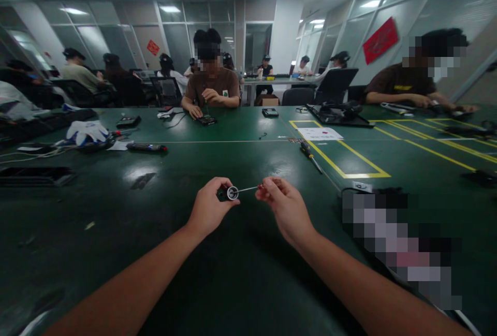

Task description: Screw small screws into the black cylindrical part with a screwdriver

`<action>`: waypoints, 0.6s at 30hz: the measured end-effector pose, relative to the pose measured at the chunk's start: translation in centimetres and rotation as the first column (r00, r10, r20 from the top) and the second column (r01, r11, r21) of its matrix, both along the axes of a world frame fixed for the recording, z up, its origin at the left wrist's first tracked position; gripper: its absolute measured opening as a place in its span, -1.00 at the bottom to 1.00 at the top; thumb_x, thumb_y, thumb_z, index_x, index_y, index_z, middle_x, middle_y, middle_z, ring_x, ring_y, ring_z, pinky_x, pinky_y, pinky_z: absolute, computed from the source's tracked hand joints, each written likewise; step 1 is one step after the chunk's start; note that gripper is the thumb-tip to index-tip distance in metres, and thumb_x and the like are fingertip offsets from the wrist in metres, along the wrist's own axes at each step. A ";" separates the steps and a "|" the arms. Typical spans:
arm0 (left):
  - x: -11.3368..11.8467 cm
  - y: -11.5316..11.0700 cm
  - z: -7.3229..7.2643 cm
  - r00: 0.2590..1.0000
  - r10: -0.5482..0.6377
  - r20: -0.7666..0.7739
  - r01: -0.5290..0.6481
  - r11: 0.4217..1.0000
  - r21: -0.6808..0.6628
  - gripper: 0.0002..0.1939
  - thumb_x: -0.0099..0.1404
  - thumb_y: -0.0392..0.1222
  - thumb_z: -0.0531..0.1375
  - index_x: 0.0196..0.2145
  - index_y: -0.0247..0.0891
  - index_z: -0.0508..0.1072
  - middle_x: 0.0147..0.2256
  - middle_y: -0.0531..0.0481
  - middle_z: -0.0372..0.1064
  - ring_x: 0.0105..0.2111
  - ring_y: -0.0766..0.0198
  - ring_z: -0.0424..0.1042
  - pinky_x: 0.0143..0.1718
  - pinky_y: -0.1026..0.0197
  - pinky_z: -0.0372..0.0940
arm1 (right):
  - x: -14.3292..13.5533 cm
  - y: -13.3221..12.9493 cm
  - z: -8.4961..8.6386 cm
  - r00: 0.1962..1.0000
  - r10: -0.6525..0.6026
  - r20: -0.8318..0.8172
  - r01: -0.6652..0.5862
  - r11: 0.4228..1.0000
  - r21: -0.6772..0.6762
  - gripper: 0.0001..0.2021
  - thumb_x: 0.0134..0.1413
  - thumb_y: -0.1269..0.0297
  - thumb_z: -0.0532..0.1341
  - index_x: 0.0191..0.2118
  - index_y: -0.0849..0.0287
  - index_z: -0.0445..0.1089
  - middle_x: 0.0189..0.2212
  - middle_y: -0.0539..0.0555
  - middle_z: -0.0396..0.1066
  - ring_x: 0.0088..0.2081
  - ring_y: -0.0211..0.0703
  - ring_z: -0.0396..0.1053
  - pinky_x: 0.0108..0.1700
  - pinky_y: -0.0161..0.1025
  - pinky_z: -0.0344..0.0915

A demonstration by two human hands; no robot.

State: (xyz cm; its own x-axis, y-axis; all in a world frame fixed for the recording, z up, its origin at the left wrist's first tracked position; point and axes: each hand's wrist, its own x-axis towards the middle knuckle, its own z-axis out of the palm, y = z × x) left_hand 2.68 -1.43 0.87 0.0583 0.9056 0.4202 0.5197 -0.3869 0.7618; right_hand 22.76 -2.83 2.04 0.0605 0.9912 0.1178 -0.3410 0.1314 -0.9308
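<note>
My left hand point(207, 206) is closed around a small round part point(232, 193) with a pale metal rim, its open end turned toward me. My right hand point(287, 206) pinches the reddish end of a thin metal rod point(247, 189). The rod's other end reaches the rim of the round part; how deep it goes in, I cannot tell. Both hands are held above the green table point(233, 274). Beyond them to the right lies a screwdriver point(310, 156) with a black and yellow handle.
At left are a dark pen-shaped tool point(146, 148), white-and-blue gloves point(87, 132) and a black tray point(37, 175). Yellow tape point(367, 175) and a paper sheet point(320, 133) mark the right side. A person point(212, 82) works opposite, another point(411, 77) at far right.
</note>
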 end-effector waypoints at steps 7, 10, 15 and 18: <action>-0.4 0.6 -0.1 0.997 0.041 0.063 -0.043 0.999 0.031 -0.69 0.08 -0.33 0.43 -0.21 -0.22 0.50 -0.21 -0.01 0.53 -0.18 0.14 0.52 -0.09 0.07 0.37 | 0.4 0.1 0.5 0.959 0.196 -0.203 -0.235 0.953 -0.189 -0.74 0.12 0.06 0.38 -0.30 0.15 0.46 -0.45 0.01 0.44 -0.39 -0.17 0.44 -0.03 -0.01 0.46; -0.4 0.7 -0.1 0.997 0.025 0.077 -0.026 1.000 0.014 -0.68 0.08 -0.33 0.44 -0.19 -0.22 0.50 -0.20 -0.02 0.53 -0.18 0.14 0.52 -0.09 0.07 0.38 | 0.5 0.1 0.7 0.965 0.202 -0.170 -0.226 0.964 -0.137 -0.74 0.16 0.03 0.34 -0.29 0.13 0.44 -0.47 -0.03 0.40 -0.43 -0.20 0.40 -0.03 0.01 0.46; -0.5 0.8 -0.2 0.996 0.013 0.092 -0.015 1.000 0.023 -0.58 0.07 -0.34 0.45 -0.10 -0.21 0.51 -0.13 -0.06 0.52 -0.14 0.12 0.53 -0.07 0.05 0.40 | 0.3 0.1 0.3 0.999 0.044 0.030 -0.045 0.999 0.014 -0.72 0.13 0.01 0.35 -0.19 0.09 0.43 -0.31 0.00 0.44 -0.30 -0.16 0.44 -0.18 -0.14 0.45; -0.5 0.7 -0.1 0.999 -0.021 0.025 0.020 0.998 0.056 -0.63 0.07 -0.34 0.45 -0.14 -0.19 0.54 -0.14 -0.04 0.50 -0.15 0.12 0.52 -0.08 0.05 0.39 | 0.3 0.0 0.1 0.996 0.031 0.082 -0.037 0.997 0.065 -0.73 0.16 0.01 0.33 -0.17 0.08 0.42 -0.29 0.00 0.44 -0.26 -0.15 0.46 -0.15 -0.13 0.46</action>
State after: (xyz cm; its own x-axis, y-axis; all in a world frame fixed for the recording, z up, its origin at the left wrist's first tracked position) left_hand 2.17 -0.78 0.73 0.0655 0.8796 0.4712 0.4921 -0.4393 0.7516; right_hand 23.02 -2.80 2.17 0.0144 0.9823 0.1866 -0.2706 0.1835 -0.9450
